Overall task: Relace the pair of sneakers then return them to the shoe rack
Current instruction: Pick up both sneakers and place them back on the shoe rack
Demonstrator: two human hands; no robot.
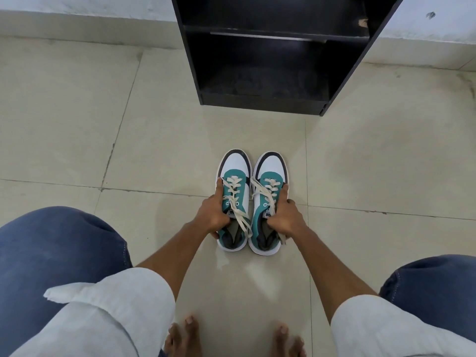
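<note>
Nearest the camera, between the person's bent knees and bare feet, two forearms reach forward and down to a pair of teal-and-white canvas sneakers with cream flat laces. Left hand (215,215) closes over the outer side of the left sneaker (234,191), thumb along the eyelet row and fingers (215,234) curled at the collar; right hand (284,215) clamps the right sneaker (268,199) the same way from its outer side. Both shoes appear laced, with loose cream lace ends (244,220) trailing over the tongues and collars. Sneakers sit side by side, touching or nearly so, on the pale tiled floor (103,124); whether the soles are lifted cannot be told. Long axes run straight away from the person, heels near, toes far. Directly beyond the toes, in line with those axes and well apart from them, stands the black open-fronted wooden shoe rack (262,104), its lowest shelf empty and facing the shoes. Judged from this, the coming move is a straight forward carry, toes first, each hand serving its own shoe.
</note>
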